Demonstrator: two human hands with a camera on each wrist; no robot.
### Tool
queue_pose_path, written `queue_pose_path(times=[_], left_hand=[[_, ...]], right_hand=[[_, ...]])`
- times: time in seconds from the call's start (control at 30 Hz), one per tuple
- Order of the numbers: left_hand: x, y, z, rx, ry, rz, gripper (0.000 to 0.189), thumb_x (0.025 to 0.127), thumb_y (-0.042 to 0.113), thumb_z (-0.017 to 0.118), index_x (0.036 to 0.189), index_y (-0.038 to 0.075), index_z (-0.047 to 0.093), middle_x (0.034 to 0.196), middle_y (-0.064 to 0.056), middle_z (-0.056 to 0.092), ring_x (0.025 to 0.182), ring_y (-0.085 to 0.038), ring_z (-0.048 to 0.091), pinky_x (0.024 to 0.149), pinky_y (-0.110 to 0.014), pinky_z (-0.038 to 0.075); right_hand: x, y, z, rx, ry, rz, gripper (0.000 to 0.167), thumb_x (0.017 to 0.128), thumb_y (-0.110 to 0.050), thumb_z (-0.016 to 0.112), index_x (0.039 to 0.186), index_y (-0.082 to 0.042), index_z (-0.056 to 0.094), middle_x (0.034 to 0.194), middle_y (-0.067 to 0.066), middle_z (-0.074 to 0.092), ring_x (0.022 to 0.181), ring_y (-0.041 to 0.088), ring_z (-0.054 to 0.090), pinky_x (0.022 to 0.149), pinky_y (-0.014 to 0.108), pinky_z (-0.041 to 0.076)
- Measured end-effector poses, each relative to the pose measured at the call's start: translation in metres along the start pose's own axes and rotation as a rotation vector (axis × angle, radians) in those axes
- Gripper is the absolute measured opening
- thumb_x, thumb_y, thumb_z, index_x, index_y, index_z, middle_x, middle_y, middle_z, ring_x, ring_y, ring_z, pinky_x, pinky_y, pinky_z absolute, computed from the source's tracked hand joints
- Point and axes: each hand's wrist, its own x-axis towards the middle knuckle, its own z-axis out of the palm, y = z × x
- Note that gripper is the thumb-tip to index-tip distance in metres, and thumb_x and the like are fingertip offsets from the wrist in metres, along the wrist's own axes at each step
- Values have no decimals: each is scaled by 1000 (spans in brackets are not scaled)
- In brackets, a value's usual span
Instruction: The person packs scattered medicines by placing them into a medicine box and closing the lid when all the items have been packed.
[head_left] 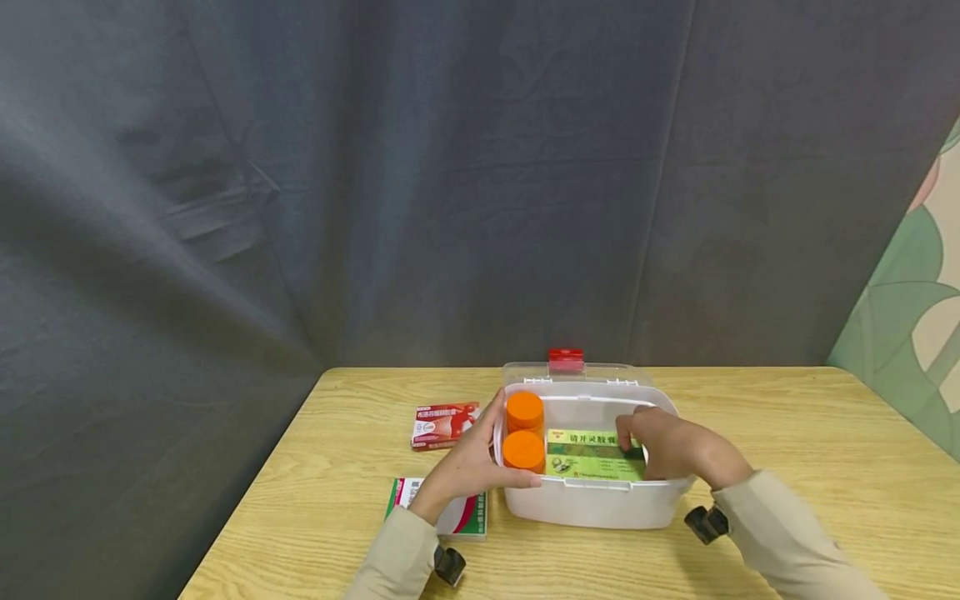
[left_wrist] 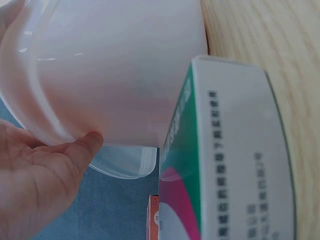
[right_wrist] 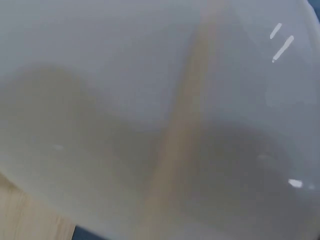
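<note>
Gripping left hand (head_left: 467,465): thumb and fingers clamped on a white plastic box's (head_left: 592,507) left end.
Right hand (head_left: 666,443): fingers bent over a flat yellow-green carton's (head_left: 581,467) right end; cannot tell whether they pinch.
Carton: inside the box, beside two round orange caps (head_left: 523,452), between the hands.

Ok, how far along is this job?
Likely packing, partway: two orange-topped containers stand in the box. In hand: right hand at the green carton inside; left hand holds the box. Probably remaining: the red carton and white-green carton outside, and the open lid to shut.
</note>
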Motion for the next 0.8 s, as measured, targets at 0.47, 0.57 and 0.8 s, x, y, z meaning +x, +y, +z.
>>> queue_pose_path(times=[0.47,0.57,0.8], left_hand=[[0,0,0,-2,0,11,118,71,39,85,157,26,5,159,4,17,140,-24,26,107,-57,30],[0,0,0,0,0,8,118,71,40,85,157,26,6,159,4,17,140,-25,26,106,-58,30],[0,0,-1,0,-2,11,118,71,40,85,157,23,6,159,3,18,140,-27,26,105,-60,30]], right_hand=[[2,-1,4,-53,-17,-18,34,66,9,77,76,-14,53,77,-2,46,72,13,42,64,28,44],[3,-2,4,-49,-42,8,35,66,8,78,77,-14,54,78,-2,47,72,14,42,65,29,44],[5,-2,5,-41,-70,45,36,66,12,76,78,-14,53,79,-2,48,74,16,43,66,31,44]])
